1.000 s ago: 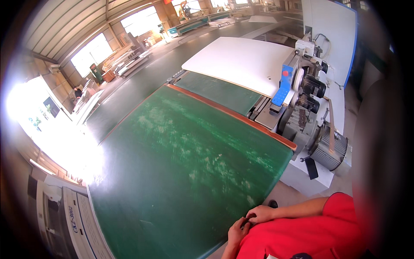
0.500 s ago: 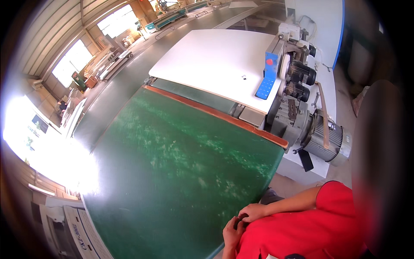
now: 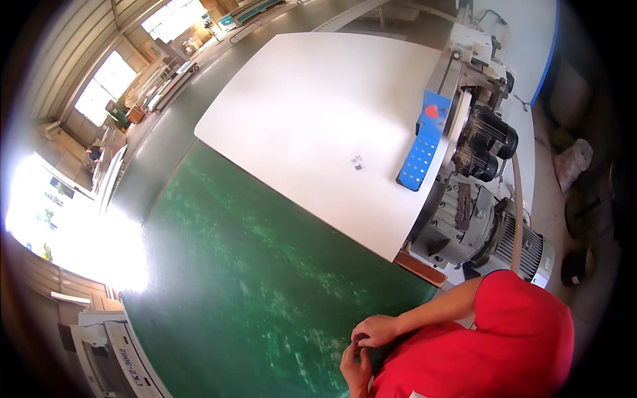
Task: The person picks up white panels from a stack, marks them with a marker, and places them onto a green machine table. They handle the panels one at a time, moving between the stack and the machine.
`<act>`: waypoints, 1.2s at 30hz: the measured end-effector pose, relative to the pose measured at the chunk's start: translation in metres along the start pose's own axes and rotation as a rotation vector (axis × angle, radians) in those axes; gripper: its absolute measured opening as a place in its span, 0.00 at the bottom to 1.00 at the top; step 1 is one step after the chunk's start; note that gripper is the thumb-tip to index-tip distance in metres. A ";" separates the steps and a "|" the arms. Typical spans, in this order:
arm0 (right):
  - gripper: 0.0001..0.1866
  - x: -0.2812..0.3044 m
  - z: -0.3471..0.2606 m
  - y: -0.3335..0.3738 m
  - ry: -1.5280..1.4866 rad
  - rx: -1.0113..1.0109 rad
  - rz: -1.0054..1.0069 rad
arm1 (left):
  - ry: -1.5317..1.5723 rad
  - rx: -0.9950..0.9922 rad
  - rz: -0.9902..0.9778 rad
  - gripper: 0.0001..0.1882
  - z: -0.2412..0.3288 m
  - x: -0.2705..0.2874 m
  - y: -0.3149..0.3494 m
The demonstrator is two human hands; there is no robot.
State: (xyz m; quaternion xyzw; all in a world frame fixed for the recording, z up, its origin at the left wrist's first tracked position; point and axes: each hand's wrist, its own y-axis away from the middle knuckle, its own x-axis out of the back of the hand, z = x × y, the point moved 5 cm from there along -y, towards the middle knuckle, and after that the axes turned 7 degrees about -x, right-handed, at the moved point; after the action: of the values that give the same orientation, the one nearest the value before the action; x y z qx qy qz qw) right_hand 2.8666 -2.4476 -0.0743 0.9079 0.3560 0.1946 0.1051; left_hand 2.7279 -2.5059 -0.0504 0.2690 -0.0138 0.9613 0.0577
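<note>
A small dark item [image 3: 359, 337], too little shown to name more closely, sits between the person's two hands at the near right edge of the green conveyor belt [image 3: 225, 278]. The right hand [image 3: 377, 330] has its fingers bent over the item; the left hand [image 3: 356, 369] meets it from below, just beside that belt edge. Whether either hand truly pinches the item or merely rests on it, one cannot tell. Handling something this small well would seem to call for fingertips rather than palms, one hand steadying while the other works, and the red sleeve [image 3: 494, 298] kept off the belt. A white panel [image 3: 292, 113] overlaps the belt's far end, its near corner well apart from the hands; a glance toward that edge now and then would be prudent. Beyond the belt's far right corner, a blue perforated bracket [image 3: 416, 162] reaches over the panel, and a finned grey motor [image 3: 534, 249] stands outside the belt; loose fingers belong away from both.
</note>
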 end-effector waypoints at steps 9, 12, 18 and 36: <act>0.15 0.077 -0.003 -0.015 -0.072 0.073 0.067 | -0.057 0.013 0.001 0.15 0.016 -0.034 -0.041; 0.15 0.095 -0.004 -0.017 -0.094 0.075 0.118 | -0.048 -0.003 0.038 0.16 0.017 -0.039 -0.051; 0.15 0.141 -0.001 -0.036 -0.081 0.114 0.249 | -0.080 0.041 0.083 0.23 0.015 -0.041 -0.069; 0.13 0.420 0.042 -0.131 0.353 0.049 0.968 | -0.576 0.342 0.402 0.40 -0.076 0.025 -0.046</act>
State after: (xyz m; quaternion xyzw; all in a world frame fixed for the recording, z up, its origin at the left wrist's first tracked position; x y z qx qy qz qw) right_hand 3.0869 -2.0662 -0.0384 0.9241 -0.0881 0.3631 -0.0799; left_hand 2.6728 -2.4534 -0.1029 0.5255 0.0785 0.8271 -0.1835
